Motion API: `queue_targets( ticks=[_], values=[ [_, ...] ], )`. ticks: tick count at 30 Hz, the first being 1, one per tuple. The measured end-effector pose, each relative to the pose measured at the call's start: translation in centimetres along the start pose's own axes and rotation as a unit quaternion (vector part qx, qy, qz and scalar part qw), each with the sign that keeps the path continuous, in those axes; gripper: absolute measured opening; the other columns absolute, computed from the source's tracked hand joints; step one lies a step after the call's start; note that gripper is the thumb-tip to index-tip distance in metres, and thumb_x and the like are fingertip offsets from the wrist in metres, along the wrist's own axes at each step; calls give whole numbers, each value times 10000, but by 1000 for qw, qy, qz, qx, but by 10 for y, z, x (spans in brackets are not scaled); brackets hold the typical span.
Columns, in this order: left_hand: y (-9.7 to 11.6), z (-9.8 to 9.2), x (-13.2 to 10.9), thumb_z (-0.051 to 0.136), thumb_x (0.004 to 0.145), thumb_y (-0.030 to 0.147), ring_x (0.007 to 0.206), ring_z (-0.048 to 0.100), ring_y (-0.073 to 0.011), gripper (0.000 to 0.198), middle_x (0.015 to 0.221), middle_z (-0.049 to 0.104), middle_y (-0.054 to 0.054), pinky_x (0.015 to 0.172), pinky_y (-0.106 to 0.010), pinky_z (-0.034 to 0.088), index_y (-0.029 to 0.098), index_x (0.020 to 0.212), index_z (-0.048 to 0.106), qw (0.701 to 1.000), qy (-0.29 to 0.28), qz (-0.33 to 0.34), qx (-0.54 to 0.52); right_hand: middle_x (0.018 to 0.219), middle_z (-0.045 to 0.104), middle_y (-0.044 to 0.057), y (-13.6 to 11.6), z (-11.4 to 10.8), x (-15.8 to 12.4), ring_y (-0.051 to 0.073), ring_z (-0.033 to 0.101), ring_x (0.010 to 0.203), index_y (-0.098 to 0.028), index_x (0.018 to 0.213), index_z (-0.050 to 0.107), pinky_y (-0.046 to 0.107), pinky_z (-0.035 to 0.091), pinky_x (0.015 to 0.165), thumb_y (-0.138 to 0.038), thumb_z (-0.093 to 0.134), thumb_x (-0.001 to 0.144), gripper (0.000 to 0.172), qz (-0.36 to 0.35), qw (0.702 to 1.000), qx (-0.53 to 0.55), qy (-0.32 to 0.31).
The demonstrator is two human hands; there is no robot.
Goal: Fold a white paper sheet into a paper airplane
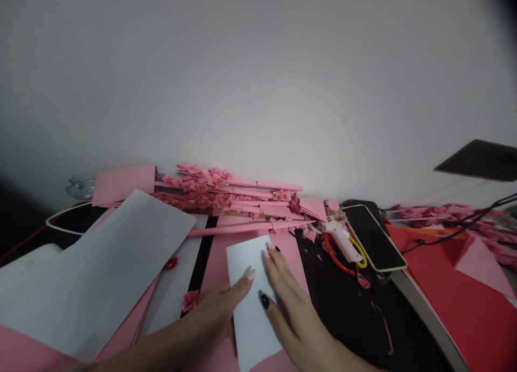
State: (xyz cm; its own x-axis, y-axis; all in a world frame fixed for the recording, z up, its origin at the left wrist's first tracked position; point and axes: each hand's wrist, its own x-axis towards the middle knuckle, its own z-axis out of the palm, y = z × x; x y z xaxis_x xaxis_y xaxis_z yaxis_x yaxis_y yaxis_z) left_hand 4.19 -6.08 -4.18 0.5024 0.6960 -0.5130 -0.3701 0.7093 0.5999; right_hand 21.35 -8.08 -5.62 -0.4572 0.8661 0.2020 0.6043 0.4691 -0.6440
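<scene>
L to R, all vs. the white card (252,302): big white sheet (100,269) well left of it, pink paper rose (190,301) just left, L hand (214,313) at card's left edge, fingers extended, not gripping. R hand (294,318) rests on card's right side, fingers spread, released. Card sits on pink sheet (288,259), rose-covered pink sticks (226,191) beyond it, phone (374,237) right, red sheet (464,302) far right.

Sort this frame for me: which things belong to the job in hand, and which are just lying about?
In hand: the left hand and right hand, both flat on a white paper sheet lying on pink paper.

Lying about: a smartphone, what looks like a glue gun, pink paper flowers, red paper, a large white sheet.
</scene>
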Motion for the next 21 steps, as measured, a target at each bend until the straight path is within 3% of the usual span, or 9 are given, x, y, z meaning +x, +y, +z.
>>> queue_targets(
  ticks=[3, 5, 7, 9, 12, 14, 17, 21],
  values=[
    [6, 0, -4, 606, 842, 435, 1138, 584, -271, 543, 1091, 693, -131, 1006, -401, 421, 142, 1288, 506, 998, 44, -28, -35, 1521, 274, 66, 8, -16, 5, 231, 237, 1393, -252, 1484, 168, 451, 272, 1113, -154, 408, 898, 640, -21, 995, -30, 90],
    [11, 2, -6, 624, 837, 409, 1104, 609, -259, 515, 1077, 699, -127, 1002, -371, 436, 139, 1263, 521, 994, 85, -45, -47, 1404, 465, 82, 20, -40, 10, 226, 409, 1305, -268, 1440, 276, 445, 335, 1078, -177, 432, 896, 573, -2, 975, -66, 214],
    [13, 4, -7, 634, 834, 382, 1072, 629, -254, 495, 1095, 693, -124, 982, -357, 462, 144, 1253, 518, 990, 119, -53, -53, 1229, 609, 93, 36, -73, 15, 249, 486, 1234, -243, 1377, 383, 466, 363, 1046, -216, 461, 887, 497, 65, 936, -135, 318],
    [14, 6, -7, 638, 833, 370, 1048, 642, -258, 491, 1110, 686, -131, 955, -356, 487, 141, 1248, 511, 988, 141, -45, -52, 1224, 602, 127, 56, -107, 18, 314, 473, 1229, -194, 1379, 383, 502, 387, 1001, -269, 520, 851, 551, 167, 885, -231, 368],
    [12, 6, -5, 622, 841, 385, 1032, 648, -279, 484, 1098, 686, -151, 913, -379, 515, 129, 1236, 514, 986, 157, -35, -39, 1221, 572, 232, 84, -140, 16, 447, 465, 1173, -72, 1432, 250, 590, 424, 879, -381, 631, 749, 841, 346, 815, -332, 326],
    [11, 5, -3, 617, 844, 382, 1031, 647, -291, 475, 1095, 687, -154, 889, -394, 527, 127, 1232, 515, 987, 152, -33, -35, 1239, 539, 281, 100, -146, 12, 477, 470, 1148, -47, 1429, 239, 605, 431, 828, -484, 595, 761, 874, 428, 792, -353, 257],
    [11, 3, -2, 625, 842, 364, 1034, 645, -293, 474, 1099, 684, -159, 899, -393, 523, 119, 1232, 515, 990, 129, -34, -46, 1232, 538, 278, 115, -141, 7, 463, 500, 1110, -54, 1404, 279, 570, 443, 793, -522, 514, 806, 795, 451, 783, -371, 214],
    [9, 0, -2, 605, 859, 353, 1063, 631, -283, 456, 1101, 681, -164, 944, -387, 494, 117, 1237, 512, 992, 103, -32, -66, 1149, 562, 269, 127, -133, 8, 434, 531, 1057, -34, 1358, 328, 515, 434, 792, -412, 550, 798, 710, 424, 756, -435, 242]
  ],
)
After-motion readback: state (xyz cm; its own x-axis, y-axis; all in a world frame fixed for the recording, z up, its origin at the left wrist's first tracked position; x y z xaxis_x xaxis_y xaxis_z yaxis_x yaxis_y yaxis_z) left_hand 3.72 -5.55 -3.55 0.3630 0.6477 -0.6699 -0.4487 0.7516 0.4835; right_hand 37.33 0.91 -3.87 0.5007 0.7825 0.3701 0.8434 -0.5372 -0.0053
